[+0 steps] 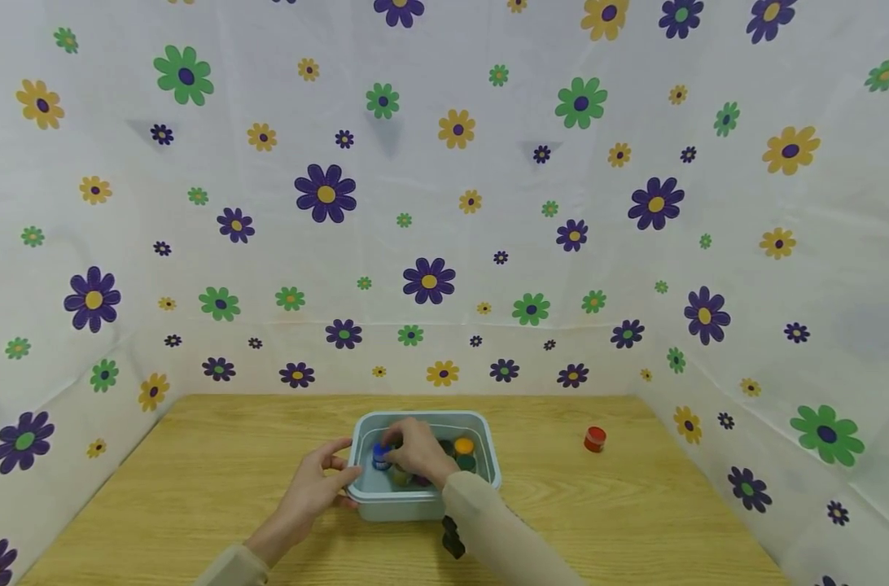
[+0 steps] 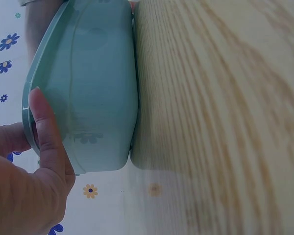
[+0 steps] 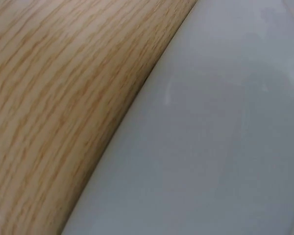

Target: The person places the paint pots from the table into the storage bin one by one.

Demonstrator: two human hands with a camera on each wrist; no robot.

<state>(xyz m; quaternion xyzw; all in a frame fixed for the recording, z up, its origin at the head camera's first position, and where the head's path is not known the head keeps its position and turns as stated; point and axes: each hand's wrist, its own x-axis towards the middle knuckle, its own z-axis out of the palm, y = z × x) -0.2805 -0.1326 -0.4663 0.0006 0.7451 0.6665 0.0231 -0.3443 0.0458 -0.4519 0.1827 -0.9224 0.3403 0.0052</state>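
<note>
A light blue plastic bin stands on the wooden table, holding several small jars. My left hand grips its left rim; in the left wrist view, the thumb and fingers of that hand lie on both sides of the rim. Inside the bin, my right hand pinches a small blue jar near the left wall. Beside it are an orange-topped jar and a dark green jar. Other jars are partly hidden under the right hand. Only the bin's outer wall and the table show in the right wrist view.
A small red jar is on the table to the right of the bin. White sheeting with printed flowers rises behind the table and along both sides.
</note>
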